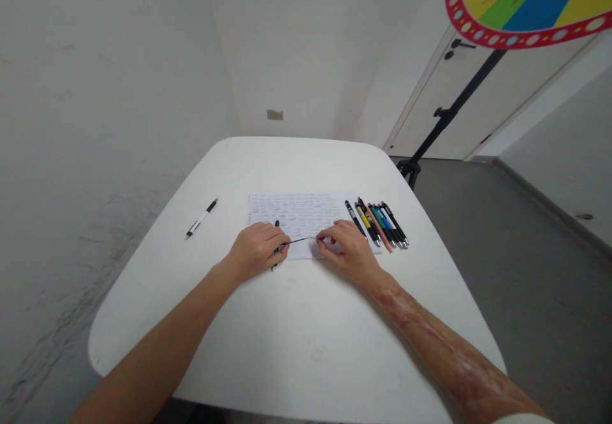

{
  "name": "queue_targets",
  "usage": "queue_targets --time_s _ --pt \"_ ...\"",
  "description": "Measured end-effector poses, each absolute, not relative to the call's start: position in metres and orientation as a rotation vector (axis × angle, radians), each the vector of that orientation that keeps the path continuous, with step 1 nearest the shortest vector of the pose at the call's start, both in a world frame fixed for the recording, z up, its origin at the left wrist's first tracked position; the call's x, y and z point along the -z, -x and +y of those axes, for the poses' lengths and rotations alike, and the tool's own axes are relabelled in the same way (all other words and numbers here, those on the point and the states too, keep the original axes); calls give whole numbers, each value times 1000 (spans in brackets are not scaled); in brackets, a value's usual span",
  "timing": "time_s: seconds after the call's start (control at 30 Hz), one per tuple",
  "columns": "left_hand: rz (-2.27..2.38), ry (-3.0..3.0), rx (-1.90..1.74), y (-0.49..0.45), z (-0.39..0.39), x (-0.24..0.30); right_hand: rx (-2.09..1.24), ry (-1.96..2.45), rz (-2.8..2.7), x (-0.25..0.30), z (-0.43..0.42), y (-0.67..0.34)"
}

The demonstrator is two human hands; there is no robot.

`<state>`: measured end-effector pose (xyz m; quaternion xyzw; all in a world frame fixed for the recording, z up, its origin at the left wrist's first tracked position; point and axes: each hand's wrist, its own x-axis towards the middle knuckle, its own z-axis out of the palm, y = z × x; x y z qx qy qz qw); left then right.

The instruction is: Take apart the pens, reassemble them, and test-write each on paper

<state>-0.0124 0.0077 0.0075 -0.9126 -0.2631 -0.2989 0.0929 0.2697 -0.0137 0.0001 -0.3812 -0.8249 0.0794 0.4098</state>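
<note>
My left hand (258,250) rests on the white table (296,322), its fingers curled around a dark pen barrel (276,226) that pokes out above and below the fist. My right hand (347,245) pinches the far end of a thin dark refill (300,240) that stretches between both hands. Both hands lie on the near edge of a sheet of paper (299,210) covered in handwriting.
A row of several coloured pens (377,223) lies to the right of the paper. A single black-and-white pen (201,219) lies apart at the left. Beyond the table stand a tripod stand (444,118), a colourful wheel (526,3) and a door (459,92).
</note>
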Motion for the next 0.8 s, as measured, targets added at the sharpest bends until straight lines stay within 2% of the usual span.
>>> queue_targets --time_s 0.8 --pt "-735 2691 775 14 8 -15 -187 880 -2111 -1 -14 -270"
